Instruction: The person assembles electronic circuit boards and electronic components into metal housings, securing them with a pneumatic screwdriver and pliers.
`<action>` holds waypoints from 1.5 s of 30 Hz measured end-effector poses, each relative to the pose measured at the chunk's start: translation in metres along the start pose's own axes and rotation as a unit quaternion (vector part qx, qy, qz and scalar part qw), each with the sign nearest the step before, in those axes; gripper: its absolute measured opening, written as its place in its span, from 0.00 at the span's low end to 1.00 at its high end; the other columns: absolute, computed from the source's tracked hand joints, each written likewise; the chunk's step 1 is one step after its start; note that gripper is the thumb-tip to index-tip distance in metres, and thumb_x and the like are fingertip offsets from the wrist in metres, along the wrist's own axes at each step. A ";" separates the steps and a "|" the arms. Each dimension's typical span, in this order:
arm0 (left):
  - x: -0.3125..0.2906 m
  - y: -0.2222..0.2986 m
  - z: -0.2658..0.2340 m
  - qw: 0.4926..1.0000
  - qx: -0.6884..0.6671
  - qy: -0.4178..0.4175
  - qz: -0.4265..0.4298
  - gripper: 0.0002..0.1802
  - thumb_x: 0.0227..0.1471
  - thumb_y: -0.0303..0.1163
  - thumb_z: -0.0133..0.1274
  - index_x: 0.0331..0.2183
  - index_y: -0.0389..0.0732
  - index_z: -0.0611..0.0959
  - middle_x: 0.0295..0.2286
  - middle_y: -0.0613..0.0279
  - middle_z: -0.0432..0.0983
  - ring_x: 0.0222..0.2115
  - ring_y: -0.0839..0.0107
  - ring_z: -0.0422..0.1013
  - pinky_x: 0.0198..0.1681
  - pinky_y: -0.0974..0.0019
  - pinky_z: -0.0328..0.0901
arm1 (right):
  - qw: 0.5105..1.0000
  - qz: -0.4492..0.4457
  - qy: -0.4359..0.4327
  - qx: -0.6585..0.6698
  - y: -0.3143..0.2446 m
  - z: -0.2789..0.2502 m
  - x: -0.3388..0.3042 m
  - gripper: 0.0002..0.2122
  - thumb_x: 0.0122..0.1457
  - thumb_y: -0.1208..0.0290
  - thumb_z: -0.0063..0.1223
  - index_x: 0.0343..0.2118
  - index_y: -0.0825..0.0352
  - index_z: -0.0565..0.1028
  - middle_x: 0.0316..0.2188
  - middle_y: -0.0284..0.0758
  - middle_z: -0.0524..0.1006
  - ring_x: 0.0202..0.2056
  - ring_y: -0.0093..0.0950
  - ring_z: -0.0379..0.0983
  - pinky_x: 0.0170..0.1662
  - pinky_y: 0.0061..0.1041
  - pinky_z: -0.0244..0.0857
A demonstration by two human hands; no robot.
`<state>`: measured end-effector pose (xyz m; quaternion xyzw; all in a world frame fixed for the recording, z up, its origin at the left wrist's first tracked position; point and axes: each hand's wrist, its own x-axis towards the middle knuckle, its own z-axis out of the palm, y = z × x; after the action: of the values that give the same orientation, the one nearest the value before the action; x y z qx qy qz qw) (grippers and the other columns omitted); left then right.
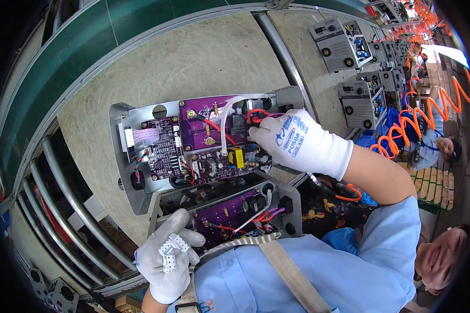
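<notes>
The right hand [287,138], gloved in white and near the centre of the frame, has its fingers bent together at the red wires [257,116]; its fingertips are partly hidden, so I cannot tell whether it grips them. The left hand [167,255], at lower left, is half curled, palm up, holding a cluster of white connectors [172,251]. Under the right hand, the open metal chassis [141,197] sits in the middle of the frame, carrying purple circuit boards [192,140] and a yellow component [236,157]. Just below it is the 2nd chassis [292,201]. Around them spreads the pale surface [193,57]. At upper right stand grey machine units [333,49], above an orange coiled hose [402,128].
</notes>
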<state>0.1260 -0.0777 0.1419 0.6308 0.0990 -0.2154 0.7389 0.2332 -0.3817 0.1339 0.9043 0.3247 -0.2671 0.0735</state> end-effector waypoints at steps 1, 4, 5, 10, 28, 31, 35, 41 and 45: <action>0.000 0.000 0.000 1.000 0.001 0.005 -0.008 0.30 0.58 0.38 0.55 0.54 0.25 0.72 0.29 0.48 0.81 0.17 0.77 0.72 0.21 0.76 0.67 | 1.000 -0.013 0.028 0.004 0.001 0.002 -0.001 0.18 0.52 0.68 0.54 0.48 0.64 0.74 0.33 0.37 0.78 0.30 0.34 0.79 0.34 0.34 0.71; 0.001 -0.002 -0.003 1.000 0.003 -0.007 0.000 0.31 0.58 0.40 0.55 0.54 0.25 0.72 0.28 0.48 0.81 0.17 0.77 0.72 0.21 0.75 0.67 | 0.999 -0.009 -0.006 -0.037 -0.004 -0.003 0.006 0.18 0.53 0.68 0.54 0.47 0.65 0.74 0.32 0.37 0.77 0.30 0.33 0.79 0.34 0.34 0.71; 0.001 -0.001 -0.004 1.000 0.004 -0.008 -0.001 0.31 0.58 0.40 0.55 0.54 0.25 0.72 0.28 0.48 0.81 0.17 0.77 0.72 0.21 0.75 0.67 | 0.999 -0.008 -0.007 -0.035 -0.004 -0.003 0.006 0.18 0.53 0.68 0.54 0.47 0.65 0.74 0.32 0.37 0.77 0.30 0.33 0.79 0.34 0.34 0.71; 0.005 0.000 -0.003 1.000 0.001 -0.008 0.006 0.33 0.57 0.42 0.56 0.54 0.26 0.72 0.28 0.51 0.81 0.16 0.79 0.71 0.21 0.77 0.65 | 0.998 -0.048 -0.016 -0.034 0.000 -0.009 0.009 0.17 0.53 0.68 0.52 0.46 0.65 0.73 0.33 0.36 0.77 0.33 0.33 0.78 0.35 0.33 0.71; -0.016 0.009 0.034 0.987 0.024 -0.159 0.021 0.19 0.62 0.39 0.50 0.46 0.34 0.76 0.23 0.62 0.78 0.13 0.82 0.65 0.17 0.79 0.58 | 0.678 -0.047 0.229 0.697 -0.136 -0.042 -0.060 0.16 0.59 0.75 0.55 0.50 0.71 0.76 0.38 0.33 0.80 0.38 0.20 0.75 0.42 0.20 0.69; -0.011 -0.016 0.045 0.984 0.021 -0.115 0.134 0.19 0.60 0.39 0.52 0.46 0.35 0.76 0.26 0.65 0.77 0.17 0.82 0.67 0.20 0.80 0.60 | 0.585 -0.065 0.232 0.775 -0.148 -0.023 -0.052 0.18 0.61 0.77 0.53 0.54 0.71 0.73 0.42 0.35 0.79 0.32 0.16 0.74 0.33 0.16 0.68; -0.013 -0.011 0.048 0.986 0.024 -0.126 0.108 0.22 0.61 0.35 0.51 0.53 0.35 0.74 0.28 0.66 0.77 0.21 0.83 0.69 0.23 0.79 0.62 | 0.497 -0.112 0.268 0.817 -0.142 0.010 -0.040 0.21 0.63 0.76 0.52 0.60 0.70 0.66 0.49 0.38 0.77 0.41 0.21 0.75 0.41 0.19 0.71; -0.013 0.003 0.041 0.976 0.027 0.049 0.212 0.21 0.64 0.38 0.48 0.52 0.33 0.74 0.34 0.58 0.80 0.24 0.79 0.74 0.28 0.77 0.67 | 0.251 -0.202 0.382 0.866 -0.132 0.021 -0.051 0.20 0.64 0.68 0.53 0.57 0.69 0.67 0.44 0.40 0.78 0.46 0.32 0.75 0.55 0.33 0.68; 0.028 -0.026 -0.024 0.950 0.052 0.140 0.274 0.24 0.65 0.45 0.47 0.49 0.33 0.75 0.27 0.58 0.80 0.18 0.77 0.73 0.18 0.76 0.62 | 0.372 -0.197 0.346 0.839 -0.143 0.014 -0.087 0.21 0.65 0.66 0.52 0.58 0.70 0.66 0.36 0.33 0.76 0.34 0.21 0.73 0.50 0.28 0.70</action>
<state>0.1423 -0.0629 0.1032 0.6950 0.0134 0.0808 0.7143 0.0813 -0.3223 0.1745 0.4263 0.1005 -0.0736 -0.8960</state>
